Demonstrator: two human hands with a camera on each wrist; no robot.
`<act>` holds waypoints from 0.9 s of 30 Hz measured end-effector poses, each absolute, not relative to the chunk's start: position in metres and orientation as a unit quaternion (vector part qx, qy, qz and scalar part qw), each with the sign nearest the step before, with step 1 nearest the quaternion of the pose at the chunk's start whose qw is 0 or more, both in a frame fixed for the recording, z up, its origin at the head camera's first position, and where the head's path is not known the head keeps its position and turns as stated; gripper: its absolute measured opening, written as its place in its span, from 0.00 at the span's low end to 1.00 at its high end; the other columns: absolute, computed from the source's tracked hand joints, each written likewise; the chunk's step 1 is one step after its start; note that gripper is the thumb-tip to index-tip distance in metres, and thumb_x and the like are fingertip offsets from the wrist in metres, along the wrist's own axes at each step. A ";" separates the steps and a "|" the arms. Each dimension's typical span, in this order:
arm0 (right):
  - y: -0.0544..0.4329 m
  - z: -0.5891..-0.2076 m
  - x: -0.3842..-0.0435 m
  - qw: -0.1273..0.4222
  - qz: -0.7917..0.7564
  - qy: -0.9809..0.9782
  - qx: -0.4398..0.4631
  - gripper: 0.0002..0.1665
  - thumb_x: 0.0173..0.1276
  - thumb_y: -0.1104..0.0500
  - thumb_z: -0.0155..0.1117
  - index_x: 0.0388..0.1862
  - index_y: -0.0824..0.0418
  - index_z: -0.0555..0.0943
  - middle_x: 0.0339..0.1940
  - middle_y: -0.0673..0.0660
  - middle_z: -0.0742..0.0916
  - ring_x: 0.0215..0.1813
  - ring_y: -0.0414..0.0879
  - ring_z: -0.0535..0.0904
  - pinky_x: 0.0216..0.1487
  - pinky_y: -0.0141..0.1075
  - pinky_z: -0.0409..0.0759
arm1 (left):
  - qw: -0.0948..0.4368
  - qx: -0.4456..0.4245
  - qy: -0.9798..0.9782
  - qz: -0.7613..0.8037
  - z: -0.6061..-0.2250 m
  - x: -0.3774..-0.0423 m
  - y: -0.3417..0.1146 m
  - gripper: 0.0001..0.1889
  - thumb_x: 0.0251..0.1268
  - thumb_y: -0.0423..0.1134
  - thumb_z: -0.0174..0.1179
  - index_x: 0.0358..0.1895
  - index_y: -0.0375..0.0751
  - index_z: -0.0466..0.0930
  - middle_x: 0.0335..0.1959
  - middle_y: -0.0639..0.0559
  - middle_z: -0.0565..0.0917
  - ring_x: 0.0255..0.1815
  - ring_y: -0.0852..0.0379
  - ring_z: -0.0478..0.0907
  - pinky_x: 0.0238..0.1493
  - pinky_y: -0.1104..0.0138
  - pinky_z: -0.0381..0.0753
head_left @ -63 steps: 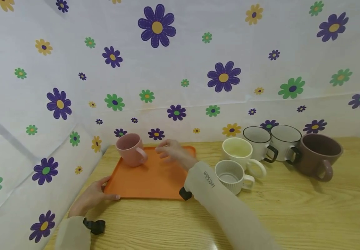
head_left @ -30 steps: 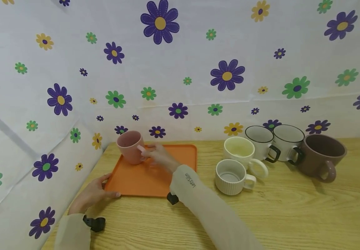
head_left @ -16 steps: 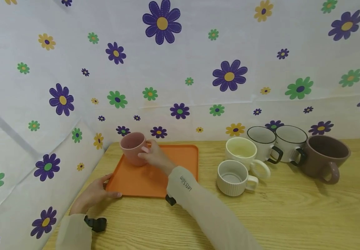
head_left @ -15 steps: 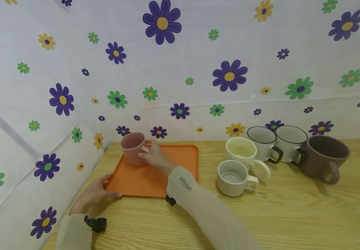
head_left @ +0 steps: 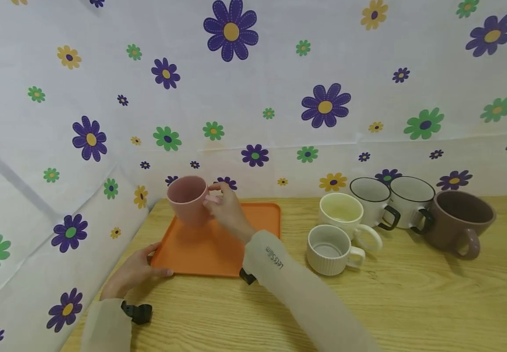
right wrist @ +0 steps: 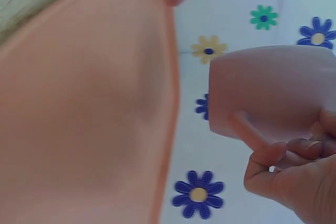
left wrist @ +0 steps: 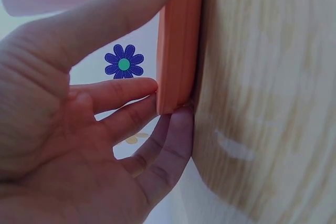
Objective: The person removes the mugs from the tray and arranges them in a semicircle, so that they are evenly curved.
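Note:
My right hand [head_left: 230, 209] pinches the handle of a pink mug [head_left: 190, 211] between thumb and fingers. The mug is upright and hangs over the left back part of an orange tray [head_left: 205, 254]; the right wrist view shows a gap between the mug's base [right wrist: 214, 98] and the tray [right wrist: 94, 114]. At the tray's near left corner, my left hand [head_left: 133, 271] holds the edge, thumb along the front and fingers on the left side. In the left wrist view its fingertips lie against the tray's rim [left wrist: 178, 51], some reaching low near the tabletop.
Right of the tray stand a ribbed white cup [head_left: 327, 252], a cream mug [head_left: 341, 215], two white mugs with black handles, one of them a rimmed mug [head_left: 369, 195], and a large brown mug [head_left: 457, 220]. A flowered cloth [head_left: 271, 78] rises behind the wooden table [head_left: 218, 313].
My right hand has moved left over the tray to the pink mug, taken its handle and raised it off the tray. The left hand stays at the tray's corner.

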State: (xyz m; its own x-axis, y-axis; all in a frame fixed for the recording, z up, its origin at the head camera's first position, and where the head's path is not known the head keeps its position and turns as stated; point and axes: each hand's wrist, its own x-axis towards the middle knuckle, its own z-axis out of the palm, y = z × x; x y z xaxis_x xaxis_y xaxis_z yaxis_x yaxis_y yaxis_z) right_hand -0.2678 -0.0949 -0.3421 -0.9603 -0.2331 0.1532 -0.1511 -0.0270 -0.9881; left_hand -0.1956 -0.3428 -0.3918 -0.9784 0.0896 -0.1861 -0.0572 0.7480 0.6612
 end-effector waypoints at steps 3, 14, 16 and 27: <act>-0.089 -0.331 -0.264 0.015 -0.704 0.699 -0.129 0.20 0.74 0.70 0.61 0.62 0.67 0.72 0.52 0.65 0.82 0.46 0.54 0.82 0.46 0.44 0.87 | 0.106 0.010 0.928 0.357 -0.392 -0.196 -0.343 0.52 0.58 0.42 0.76 0.75 0.18 0.52 0.66 0.20 0.69 0.65 0.28 0.70 0.67 0.40 0.67; -0.062 -0.306 -0.255 -0.020 -0.693 0.712 -0.111 0.19 0.72 0.70 0.63 0.60 0.70 0.74 0.51 0.67 0.84 0.49 0.59 0.83 0.46 0.50 0.87 | 0.107 0.004 0.928 0.357 -0.391 -0.196 -0.341 0.52 0.57 0.41 0.77 0.75 0.19 0.52 0.65 0.20 0.71 0.65 0.28 0.70 0.67 0.39 0.66; -0.057 -0.303 -0.254 -0.025 -0.690 0.714 -0.111 0.19 0.72 0.70 0.63 0.61 0.69 0.74 0.50 0.68 0.85 0.48 0.59 0.84 0.46 0.49 0.87 | 0.106 0.001 0.929 0.355 -0.391 -0.197 -0.340 0.52 0.57 0.42 0.77 0.75 0.19 0.52 0.65 0.20 0.71 0.65 0.28 0.69 0.67 0.39 0.65; -0.019 -0.295 -0.248 -0.009 -0.701 0.705 -0.110 0.22 0.74 0.70 0.60 0.65 0.69 0.71 0.59 0.67 0.83 0.59 0.58 0.82 0.51 0.52 0.84 | 0.103 0.012 0.929 0.354 -0.395 -0.196 -0.342 0.52 0.58 0.41 0.76 0.75 0.18 0.52 0.64 0.19 0.71 0.65 0.28 0.69 0.68 0.39 0.65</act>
